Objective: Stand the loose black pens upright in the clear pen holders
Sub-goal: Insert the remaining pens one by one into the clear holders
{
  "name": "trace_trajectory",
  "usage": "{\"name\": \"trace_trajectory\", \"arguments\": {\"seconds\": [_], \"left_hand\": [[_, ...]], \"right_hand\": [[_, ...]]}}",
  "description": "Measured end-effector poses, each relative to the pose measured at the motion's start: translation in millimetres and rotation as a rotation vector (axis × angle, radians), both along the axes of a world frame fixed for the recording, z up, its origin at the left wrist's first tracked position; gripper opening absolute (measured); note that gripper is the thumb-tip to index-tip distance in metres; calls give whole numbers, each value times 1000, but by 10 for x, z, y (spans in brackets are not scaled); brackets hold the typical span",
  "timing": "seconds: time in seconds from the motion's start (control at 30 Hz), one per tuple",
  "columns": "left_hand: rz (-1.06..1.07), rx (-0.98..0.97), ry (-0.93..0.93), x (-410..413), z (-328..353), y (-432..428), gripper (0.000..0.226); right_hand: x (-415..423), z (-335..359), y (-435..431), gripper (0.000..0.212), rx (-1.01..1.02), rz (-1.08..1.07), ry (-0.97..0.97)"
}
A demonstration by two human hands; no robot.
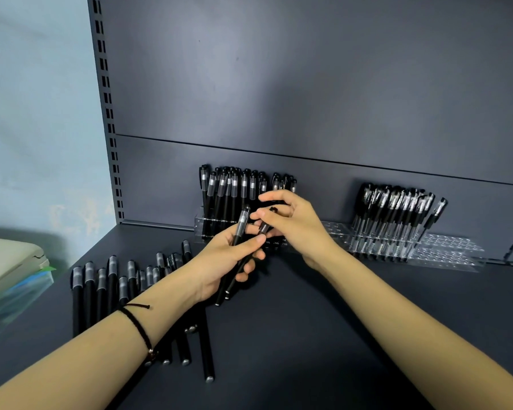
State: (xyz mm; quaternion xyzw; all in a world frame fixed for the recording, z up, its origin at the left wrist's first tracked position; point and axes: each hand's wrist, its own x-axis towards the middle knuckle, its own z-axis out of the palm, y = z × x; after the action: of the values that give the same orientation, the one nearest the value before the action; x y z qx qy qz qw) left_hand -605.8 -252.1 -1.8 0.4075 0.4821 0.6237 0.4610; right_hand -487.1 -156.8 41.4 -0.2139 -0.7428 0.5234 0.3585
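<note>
My left hand (228, 261) is shut on a small bunch of black pens (240, 229), caps up, above the shelf's middle. Just to its right, my right hand (290, 223) pinches the capped end of one pen (265, 224) from that bunch. Behind both hands stands a clear pen holder (203, 226) with several black pens upright in it. A second clear holder (453, 250) at the right holds several leaning pens in its left part. A pile of loose black pens (107, 288) lies on the shelf at the left, partly hidden under my left forearm.
The dark grey shelf (308, 335) ends at a grey back panel (308, 99). A slotted upright (107, 108) runs up the left side. Off the shelf's left edge sits a beige box over a blue-green plastic item (9, 279).
</note>
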Motion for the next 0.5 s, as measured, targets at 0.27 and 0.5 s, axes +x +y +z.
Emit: {"name": "trace_trajectory", "arguments": {"seconds": [0.27, 0.5], "left_hand": [[65, 18, -41, -15, 10, 15, 4], [105, 22, -73, -17, 13, 20, 5]], "right_hand": [[39, 97, 48, 39, -234, -125, 255], [67, 75, -2, 18, -212, -78, 197]]}}
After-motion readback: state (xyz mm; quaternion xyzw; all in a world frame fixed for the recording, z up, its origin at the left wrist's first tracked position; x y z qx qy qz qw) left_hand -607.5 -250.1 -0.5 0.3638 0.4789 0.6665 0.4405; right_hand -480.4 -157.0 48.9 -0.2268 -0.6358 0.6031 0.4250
